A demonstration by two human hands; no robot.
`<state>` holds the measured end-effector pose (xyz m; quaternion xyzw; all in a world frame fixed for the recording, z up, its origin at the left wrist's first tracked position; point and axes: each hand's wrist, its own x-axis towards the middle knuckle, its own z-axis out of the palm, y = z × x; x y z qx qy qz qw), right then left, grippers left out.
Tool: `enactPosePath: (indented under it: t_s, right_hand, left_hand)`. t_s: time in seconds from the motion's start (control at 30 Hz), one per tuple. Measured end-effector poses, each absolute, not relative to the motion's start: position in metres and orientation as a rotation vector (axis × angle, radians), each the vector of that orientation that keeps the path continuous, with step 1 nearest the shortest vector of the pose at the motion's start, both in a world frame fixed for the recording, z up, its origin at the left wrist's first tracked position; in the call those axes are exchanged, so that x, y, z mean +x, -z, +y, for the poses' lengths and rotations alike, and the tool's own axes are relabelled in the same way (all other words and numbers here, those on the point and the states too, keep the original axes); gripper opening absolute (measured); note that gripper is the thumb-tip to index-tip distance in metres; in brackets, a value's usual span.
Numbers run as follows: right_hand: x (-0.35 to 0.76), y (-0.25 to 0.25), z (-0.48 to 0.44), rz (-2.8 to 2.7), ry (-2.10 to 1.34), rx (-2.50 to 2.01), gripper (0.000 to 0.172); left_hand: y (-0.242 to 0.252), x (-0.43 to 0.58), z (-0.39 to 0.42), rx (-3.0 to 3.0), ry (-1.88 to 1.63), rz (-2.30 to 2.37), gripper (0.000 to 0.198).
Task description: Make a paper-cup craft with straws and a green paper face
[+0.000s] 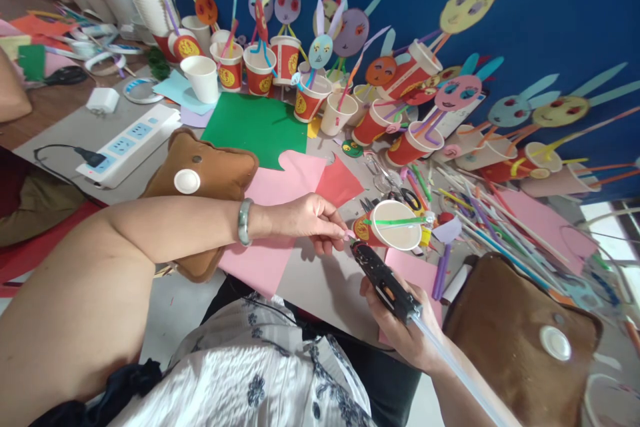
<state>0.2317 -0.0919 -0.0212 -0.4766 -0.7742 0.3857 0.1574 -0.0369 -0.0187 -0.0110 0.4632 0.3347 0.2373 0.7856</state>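
Small pink piece (349, 235) is pinched between the thumb and finger of the left hand (315, 217), just to the left of the paper cup (400, 235) with a green stick (395, 221). From where I stand, it looks thin and almost without weight, so I think it bends easily, and the far edge, away from the nozzle, is the safest place to hold it.

Nearer to the person than the cup, the right hand (407, 330) has its fingers wrapped around the black glue gun (385, 280). Its tip is very close to the piece; whether they touch, I cannot tell. The gun seems stiff and heavier, best taken only by the handle, because the tip may be hot. A clear glue stick (443, 349) comes out behind.

The cup itself seems light and easy to tip or crush; a soft hold around its wall suits it. Farther out, left of the cup, lies a pink sheet (270, 187).
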Motion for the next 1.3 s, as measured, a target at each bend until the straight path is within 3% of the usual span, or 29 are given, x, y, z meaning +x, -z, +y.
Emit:
enactPosePath:
  t_s: [0.47, 0.83, 1.3]
  right_hand:
    - [0.230, 0.023, -0.093, -2.214, -1.052, -1.417, 0.019]
    - [0.232, 0.027, -0.091, -2.251, -1.062, -1.354, 0.017]
    - [0.235, 0.029, -0.090, -2.228, -1.065, -1.257, 0.012]
  left_hand:
    - [0.010, -0.037, -0.019, 0.996, -0.503, 0.774, 0.014]
    - [0.008, -0.037, -0.019, 0.982, -0.504, 0.772, 0.027]
    - [0.003, -0.037, -0.019, 0.988, -0.524, 0.806, 0.025]
